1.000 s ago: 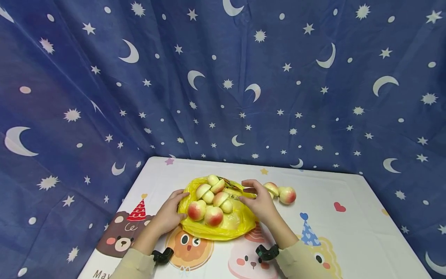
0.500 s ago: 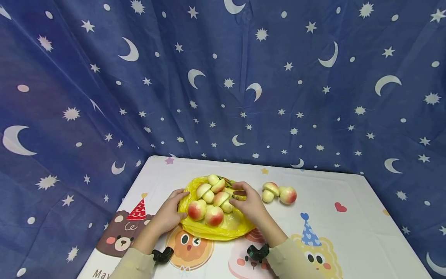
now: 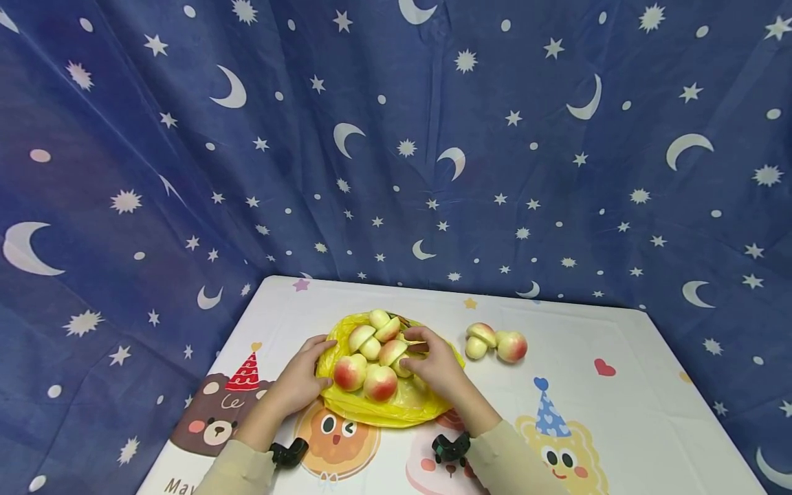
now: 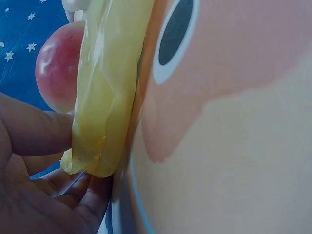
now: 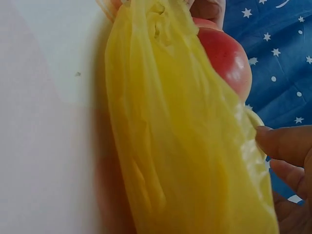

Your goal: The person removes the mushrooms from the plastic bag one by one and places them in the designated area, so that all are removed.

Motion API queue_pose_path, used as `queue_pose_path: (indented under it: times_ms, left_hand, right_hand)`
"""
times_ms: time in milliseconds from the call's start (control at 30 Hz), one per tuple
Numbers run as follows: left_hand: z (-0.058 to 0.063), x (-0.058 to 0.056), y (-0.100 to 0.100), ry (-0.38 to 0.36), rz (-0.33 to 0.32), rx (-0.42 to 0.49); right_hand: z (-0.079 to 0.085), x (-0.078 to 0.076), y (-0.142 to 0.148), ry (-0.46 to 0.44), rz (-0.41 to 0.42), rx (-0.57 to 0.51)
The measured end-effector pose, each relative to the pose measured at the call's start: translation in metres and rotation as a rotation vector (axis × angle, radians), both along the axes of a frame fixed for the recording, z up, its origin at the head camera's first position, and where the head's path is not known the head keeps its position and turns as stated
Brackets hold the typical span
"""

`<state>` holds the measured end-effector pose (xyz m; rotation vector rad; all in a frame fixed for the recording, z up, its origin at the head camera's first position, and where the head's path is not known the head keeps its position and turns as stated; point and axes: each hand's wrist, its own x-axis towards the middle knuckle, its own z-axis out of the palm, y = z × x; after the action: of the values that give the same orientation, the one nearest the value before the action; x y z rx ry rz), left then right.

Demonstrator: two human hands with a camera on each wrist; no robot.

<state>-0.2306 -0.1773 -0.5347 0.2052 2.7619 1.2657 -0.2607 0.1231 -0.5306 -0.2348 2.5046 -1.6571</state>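
Observation:
In the head view, a yellow plastic bag [image 3: 365, 411] lies spread on the table with several mushroom-shaped pieces on it. They have pale stems and red-blushed caps, like the front cap [image 3: 379, 383]. My left hand [image 3: 301, 378] grips the bag's left edge; the left wrist view has its thumb [image 4: 41, 134] on the bag and other fingers beneath. Over the bag's right part, my right hand [image 3: 436, 364] has thumb and fingers spread around the stem end of a mushroom [image 3: 391, 353]. Its thumb touches or nearly touches that stem. Part of this mushroom is hidden.
Two more mushroom pieces lie right of the bag, one showing its stem [image 3: 476, 347], the other its cap [image 3: 512, 347]. A white cartoon-printed cloth [image 3: 625, 412] covers the table. Behind hangs a blue curtain [image 3: 396, 172] with moons and stars.
My right hand has moved left from the bag's right edge to the mushroom near the middle. The left hand stays on the bag's left edge, and the pieces look unmoved.

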Motion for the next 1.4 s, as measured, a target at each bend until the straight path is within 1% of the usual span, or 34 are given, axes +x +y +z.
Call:
queue_pose_path:
  times_ms: [400, 600, 900, 1400]
  left_hand:
    - [-0.002, -0.002, 0.001, 0.011, -0.009, 0.001]
    - [-0.002, -0.002, 0.000, 0.011, -0.009, -0.003]
    - [0.000, -0.002, 0.001, -0.001, -0.004, 0.003]
    - [0.001, 0.000, 0.001, -0.009, 0.001, 0.000]
  right_hand:
    - [-0.003, -0.002, -0.003, -0.031, 0.016, 0.080]
    - [-0.002, -0.002, -0.003, -0.030, 0.022, 0.094]
    - [-0.002, -0.001, 0.000, -0.019, 0.023, 0.112]
    - [0.009, 0.003, 0.010, -0.004, -0.040, 0.084]
